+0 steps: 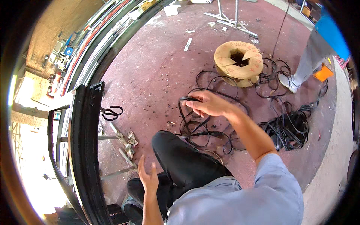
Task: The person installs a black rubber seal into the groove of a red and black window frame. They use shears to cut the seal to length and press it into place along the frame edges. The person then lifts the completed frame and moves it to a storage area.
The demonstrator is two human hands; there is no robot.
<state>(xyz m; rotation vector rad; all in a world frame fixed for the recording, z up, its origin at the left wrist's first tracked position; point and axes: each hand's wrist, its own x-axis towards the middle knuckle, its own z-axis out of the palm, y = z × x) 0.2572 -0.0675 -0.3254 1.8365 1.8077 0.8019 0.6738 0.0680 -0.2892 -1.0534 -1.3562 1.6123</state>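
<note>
Right hand (202, 104) out in front of me, thumb and fingers pinching a flat black strip (189, 98); the strip runs down from my grip into loose loops on the floor (150, 67). Left hand (149, 178) holds nothing: fingers spread, thumb apart, raised between my bent knee (168, 144) and the black profiles (84, 150) on my left. Scissors (111, 113) stick out past the right edge of those profiles, near their far end, black handle loops showing, blades mostly hidden. Crumpled plastic wrapping (131, 139) just beyond the left hand, near metal rack legs (107, 137).

Cardboard spool (239, 62) stands on the floor beyond my right hand, hole facing up, strip loops around its base. Bigger tangle of black strip (290, 129) heaped toward the floor's right edge. 1 other person (313, 52) stands there too, grey trousers, blue top, white shoe by the loops; orange box (323, 73) just beside. Metal stand (237, 22) at the far edge of the floor, 2 feet visible. White paper strip (188, 44) lies flat left of the spool, dark crumbs scattered about.
</note>
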